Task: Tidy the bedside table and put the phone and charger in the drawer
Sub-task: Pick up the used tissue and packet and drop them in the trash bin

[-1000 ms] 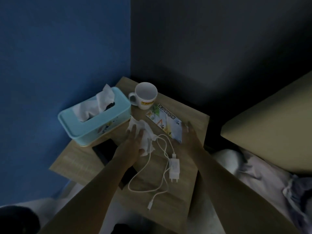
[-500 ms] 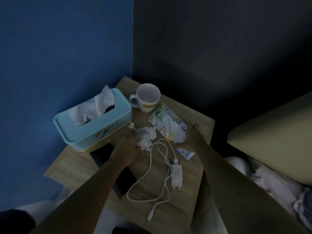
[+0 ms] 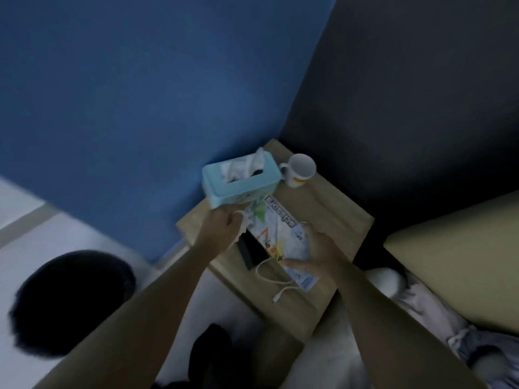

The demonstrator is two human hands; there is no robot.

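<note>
The dark phone point(image 3: 252, 251) lies on the bedside table point(image 3: 334, 209), the charger cable point(image 3: 276, 282) looping just beside it. The right hand point(image 3: 318, 255) pinches a printed packet point(image 3: 280, 234); the left hand point(image 3: 222, 226) is closed on a crumpled tissue point(image 3: 243, 217) (mostly hidden) beside the tissue box point(image 3: 241, 182).

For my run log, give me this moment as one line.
left hand: shut on crumpled tissue | right hand: holds printed packet above bedside table | phone, charger cable: on table, not in drawer
</note>
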